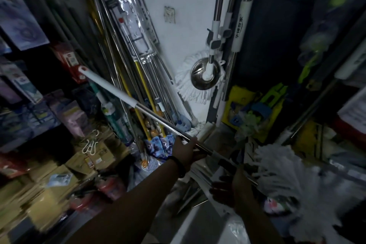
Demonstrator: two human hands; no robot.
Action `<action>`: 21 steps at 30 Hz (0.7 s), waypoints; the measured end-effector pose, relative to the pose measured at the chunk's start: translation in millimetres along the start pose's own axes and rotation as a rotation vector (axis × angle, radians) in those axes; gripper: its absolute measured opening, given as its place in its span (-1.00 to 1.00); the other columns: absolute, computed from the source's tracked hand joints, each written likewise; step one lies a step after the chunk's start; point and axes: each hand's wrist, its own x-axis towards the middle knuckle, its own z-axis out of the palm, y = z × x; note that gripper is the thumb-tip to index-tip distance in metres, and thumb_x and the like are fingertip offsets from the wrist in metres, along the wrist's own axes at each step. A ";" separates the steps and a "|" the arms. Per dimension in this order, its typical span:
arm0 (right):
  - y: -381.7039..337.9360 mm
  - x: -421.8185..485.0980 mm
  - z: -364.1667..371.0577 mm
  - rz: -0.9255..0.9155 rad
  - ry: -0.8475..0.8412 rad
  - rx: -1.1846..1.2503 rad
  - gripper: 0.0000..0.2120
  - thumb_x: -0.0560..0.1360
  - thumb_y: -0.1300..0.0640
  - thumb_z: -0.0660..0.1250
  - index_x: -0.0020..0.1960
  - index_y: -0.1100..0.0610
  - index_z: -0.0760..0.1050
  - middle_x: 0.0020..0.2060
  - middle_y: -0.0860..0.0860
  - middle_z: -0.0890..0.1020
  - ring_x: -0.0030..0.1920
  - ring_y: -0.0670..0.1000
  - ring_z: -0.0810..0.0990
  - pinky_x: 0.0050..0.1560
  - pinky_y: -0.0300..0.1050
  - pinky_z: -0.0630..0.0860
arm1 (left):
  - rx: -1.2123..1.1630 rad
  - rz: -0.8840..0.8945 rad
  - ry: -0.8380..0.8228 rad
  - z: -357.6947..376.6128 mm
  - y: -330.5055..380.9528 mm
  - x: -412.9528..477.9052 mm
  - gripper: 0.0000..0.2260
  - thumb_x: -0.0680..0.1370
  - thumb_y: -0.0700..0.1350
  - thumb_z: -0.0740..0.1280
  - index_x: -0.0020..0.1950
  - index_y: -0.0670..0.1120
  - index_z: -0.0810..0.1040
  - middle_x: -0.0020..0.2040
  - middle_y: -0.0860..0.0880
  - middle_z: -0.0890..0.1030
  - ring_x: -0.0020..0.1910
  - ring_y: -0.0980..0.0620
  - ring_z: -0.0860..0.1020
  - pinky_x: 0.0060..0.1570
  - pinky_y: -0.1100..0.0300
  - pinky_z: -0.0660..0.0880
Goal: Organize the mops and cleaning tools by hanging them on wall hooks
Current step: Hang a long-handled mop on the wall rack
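Left hand (188, 150) and right hand (237, 184) hold one white mop (287, 174).

Cardboard boxes (49, 184) stacked at 8 o'clock, blurred. Boxed goods (23, 20) on shelves (11, 51) at 10 o'clock. Wall socket plate (169, 14) near 12 o'clock.

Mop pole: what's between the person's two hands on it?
In the head view, only a bare stretch of the mop pole runs from the left hand to the right hand.
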 end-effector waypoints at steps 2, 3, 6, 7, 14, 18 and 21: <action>-6.3 -7.8 2.1 -0.035 0.008 -0.249 -0.31 0.68 -0.30 0.14 0.10 0.36 0.61 -0.18 0.29 0.75 -0.15 0.31 0.76 -0.17 0.10 0.68 | 0.023 0.022 0.009 -2.4 9.1 -0.7 -0.76 0.65 -0.27 0.32 0.25 -0.12 0.34 0.00 -0.31 0.59 -0.27 -0.21 0.69 -0.24 -0.16 0.70; -12.7 -12.5 7.4 -0.117 0.016 -0.357 -0.39 0.69 -0.22 0.19 0.11 0.36 0.62 -0.23 0.24 0.74 -0.23 0.25 0.74 -0.25 0.00 0.66 | 0.039 0.032 0.008 -3.1 13.2 -1.5 -0.75 0.65 -0.28 0.32 0.26 -0.11 0.34 0.00 -0.30 0.60 -0.25 -0.22 0.68 -0.28 -0.12 0.69; -28.5 -19.0 32.7 -0.604 0.091 -0.629 -0.69 0.69 -0.01 0.29 0.01 0.21 0.65 -0.29 -0.01 0.66 -0.31 0.01 0.64 -0.34 -0.19 0.52 | 0.101 0.071 0.014 -2.2 18.8 -3.7 -0.71 0.64 -0.28 0.34 0.29 -0.11 0.34 0.02 -0.31 0.59 -0.17 -0.27 0.67 -0.25 -0.11 0.68; -33.9 -22.2 44.9 -0.796 0.139 -0.684 -0.79 0.67 0.03 0.34 -0.05 0.14 0.62 -0.28 -0.06 0.65 -0.27 -0.02 0.64 -0.28 -0.21 0.51 | 0.131 0.109 0.017 -0.6 20.4 -5.8 -0.72 0.63 -0.28 0.36 0.28 -0.13 0.35 0.00 -0.29 0.59 -0.16 -0.27 0.67 -0.22 -0.15 0.68; -95.0 -35.4 128.8 -1.125 0.055 -0.864 -0.56 0.59 -0.12 0.40 0.43 -0.04 0.50 0.27 -0.01 0.61 0.28 0.04 0.58 0.25 -0.07 0.53 | 0.603 0.507 0.040 0.8 39.8 -12.9 -0.94 0.61 -0.21 0.34 0.07 -0.14 0.57 -0.12 0.06 0.70 -0.13 0.20 0.64 -0.10 0.10 0.55; -133.5 -55.5 174.8 -1.232 -0.001 -0.839 -0.41 0.57 -0.13 0.42 0.56 -0.12 0.35 0.35 -0.03 0.62 0.36 0.04 0.58 0.34 0.04 0.55 | 0.822 0.565 0.053 7.0 65.3 -32.1 -0.67 0.61 -0.28 0.37 0.38 -0.25 0.52 0.20 -0.08 0.64 0.09 0.31 0.51 -0.01 0.52 0.44; -164.0 -69.7 200.9 -1.341 0.088 -0.812 -0.34 0.57 -0.13 0.43 0.60 -0.21 0.24 0.30 -0.02 0.65 0.28 0.04 0.61 0.28 0.05 0.59 | 0.830 0.706 0.039 7.4 75.0 -29.3 -0.72 0.43 0.09 0.37 0.07 0.04 0.67 0.05 -0.08 0.68 -0.01 0.11 0.50 0.00 0.22 0.55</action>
